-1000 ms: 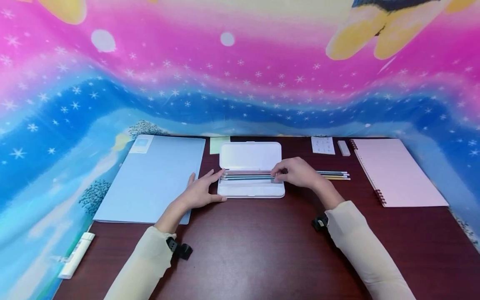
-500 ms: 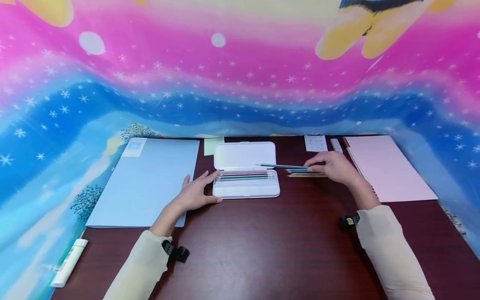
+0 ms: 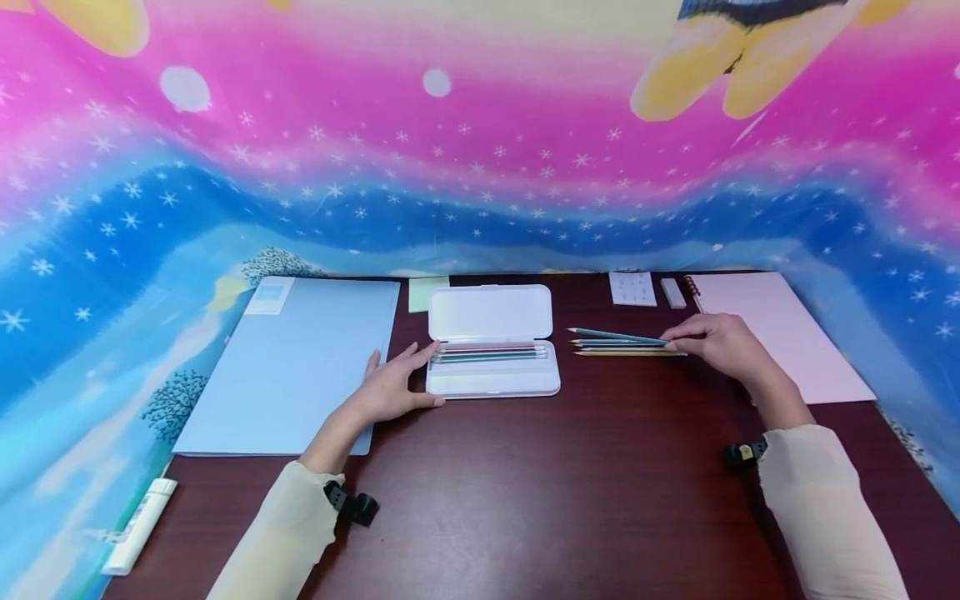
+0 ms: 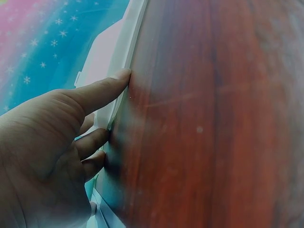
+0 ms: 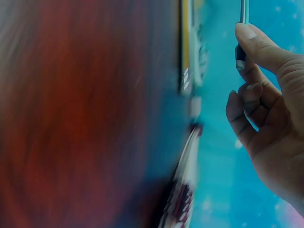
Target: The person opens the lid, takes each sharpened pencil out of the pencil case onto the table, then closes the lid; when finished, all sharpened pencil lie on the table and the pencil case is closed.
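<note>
An open white pencil case (image 3: 491,385) lies on the table with several pencils (image 3: 491,353) in its rear compartment. My left hand (image 3: 388,388) touches the case's left end, fingers spread and thumb at the front corner; the left wrist view shows the thumb (image 4: 107,90) along the edge. To the right of the case, my right hand (image 3: 723,343) pinches a blue-green pencil (image 3: 611,334) near its end. In the right wrist view, thumb and index finger grip this pencil (image 5: 244,12) just above its end. A few other pencils (image 3: 615,352) lie side by side just in front of it.
A light blue folder (image 3: 292,375) lies left, a pink spiral notebook (image 3: 802,342) right. At the back are a green paper note (image 3: 423,293), a written note (image 3: 632,288) and an eraser (image 3: 672,292). A white tube (image 3: 140,527) lies at the left edge.
My right hand has moved right from the case, carrying the blue-green pencil out to beside the loose pencils. My left hand has stayed at the case's left end.
</note>
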{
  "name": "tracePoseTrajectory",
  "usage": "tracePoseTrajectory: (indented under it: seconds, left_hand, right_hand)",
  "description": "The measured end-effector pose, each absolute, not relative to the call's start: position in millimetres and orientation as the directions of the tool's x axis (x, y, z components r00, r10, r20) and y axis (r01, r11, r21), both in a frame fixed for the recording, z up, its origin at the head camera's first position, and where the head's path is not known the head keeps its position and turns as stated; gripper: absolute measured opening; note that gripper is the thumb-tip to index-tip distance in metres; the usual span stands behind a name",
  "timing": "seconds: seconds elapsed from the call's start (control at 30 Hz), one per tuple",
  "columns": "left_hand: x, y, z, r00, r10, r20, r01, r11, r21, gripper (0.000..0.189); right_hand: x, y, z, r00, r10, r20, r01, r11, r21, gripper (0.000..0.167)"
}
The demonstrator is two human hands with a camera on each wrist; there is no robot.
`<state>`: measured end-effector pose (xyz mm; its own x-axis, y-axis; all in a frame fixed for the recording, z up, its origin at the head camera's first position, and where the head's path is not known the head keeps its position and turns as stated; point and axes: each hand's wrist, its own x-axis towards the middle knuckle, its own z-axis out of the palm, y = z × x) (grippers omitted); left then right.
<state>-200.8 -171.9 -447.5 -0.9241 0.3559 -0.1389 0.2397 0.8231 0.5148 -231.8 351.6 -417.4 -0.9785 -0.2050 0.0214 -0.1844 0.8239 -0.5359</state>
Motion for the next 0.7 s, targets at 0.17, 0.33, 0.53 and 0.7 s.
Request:
tracePoseTrajectory:
  seconds: [0.17, 0.33, 0.53, 0.7]
  left_hand:
    - [-201, -174, -449, -0.927, 0.347, -0.144, 0.231, 0.828, 0.51, 0.094]
    - [-201, -175, -449, -0.926, 0.35, -0.143, 0.233, 0.827, 0.512, 0.095]
    - [-202, -175, -450, -0.925, 0.353, -0.138, 0.239, 0.827, 0.509, 0.095]
    - [-202, -173, -450, -0.922, 0.362, -0.135, 0.246, 0.82, 0.518, 0.095]
  right_hand:
    - [-229, 367, -425, -0.985, -0.166, -0.036, -0.12, 0.831, -0.543, 0.016]
    - [-229, 374, -431, -0.981, -0.182, -0.065, -0.118, 0.83, -0.546, 0.015]
    - [-237, 374, -435, -0.976, -0.214, -0.04, -0.161, 0.834, -0.528, 0.011]
    - [-238, 373, -435, -0.975, -0.205, -0.089, -0.126, 0.835, -0.536, 0.012]
